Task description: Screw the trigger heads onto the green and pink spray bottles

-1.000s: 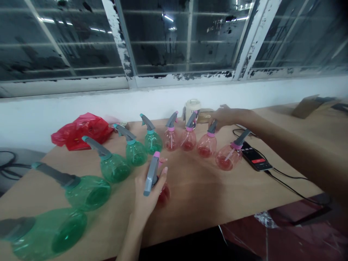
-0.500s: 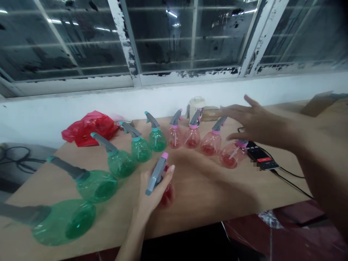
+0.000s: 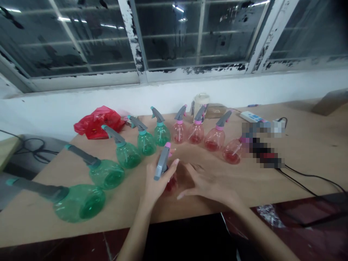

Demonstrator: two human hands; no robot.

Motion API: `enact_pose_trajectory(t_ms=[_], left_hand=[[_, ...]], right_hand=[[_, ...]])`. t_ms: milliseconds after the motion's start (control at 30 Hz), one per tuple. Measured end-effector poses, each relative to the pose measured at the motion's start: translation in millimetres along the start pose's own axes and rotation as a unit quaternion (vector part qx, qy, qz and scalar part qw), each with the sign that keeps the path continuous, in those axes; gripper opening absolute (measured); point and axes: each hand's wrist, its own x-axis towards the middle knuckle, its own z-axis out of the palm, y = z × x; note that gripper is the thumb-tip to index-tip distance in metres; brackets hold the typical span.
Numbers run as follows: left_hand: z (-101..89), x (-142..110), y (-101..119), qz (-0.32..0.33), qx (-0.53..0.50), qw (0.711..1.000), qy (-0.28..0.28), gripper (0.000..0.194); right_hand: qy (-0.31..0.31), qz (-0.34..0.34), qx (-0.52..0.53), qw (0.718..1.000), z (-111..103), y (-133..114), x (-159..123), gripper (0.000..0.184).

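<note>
My left hand (image 3: 157,181) is wrapped round the neck of a pink spray bottle (image 3: 171,185) with a grey trigger head and pink nozzle, standing near the table's front. Just right of it, my right hand (image 3: 203,185) is apart from the bottle, thumb and fingers spread and slightly blurred. Beyond them, an arc of spray bottles holds coloured liquid. Several green spray bottles (image 3: 129,156) curve down the left side. Several pink spray bottles (image 3: 214,139) stand toward the right, the last one (image 3: 232,150) beside a pixelated patch.
A red plastic bag (image 3: 100,123) lies at the back left of the wooden table (image 3: 130,214). Against the wall stand a white lidded cup (image 3: 201,99) and a small cardboard box (image 3: 217,111). A power strip (image 3: 251,117) and black cables (image 3: 307,175) lie at the right.
My right hand has come down from over the right-end pink bottle to beside the bottle in my left hand. The left hand keeps its grip. The camera view has shifted slightly.
</note>
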Motion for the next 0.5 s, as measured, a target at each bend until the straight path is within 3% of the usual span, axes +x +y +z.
enact_pose_trajectory(t_ms=[133,300,400,500], left_hand=[[1.9,-1,-7,-0.009,-0.017,1.000,-0.006,0.032],[3.0,-1,-5,-0.008,-0.022,1.000,0.002,0.036],[4.2,-1,-1,0.006,-0.016,1.000,-0.008,0.035],[4.8,1,1,0.029,-0.006,1.000,-0.010,0.035]], right_hand=[[0.076,-0.022,0.052,0.996,36,-8,11,0.095],[0.143,0.010,0.180,0.973,79,-17,10,0.095],[0.178,0.026,0.214,0.960,94,-19,8,0.090],[0.187,0.041,0.211,0.959,96,-19,8,0.086]])
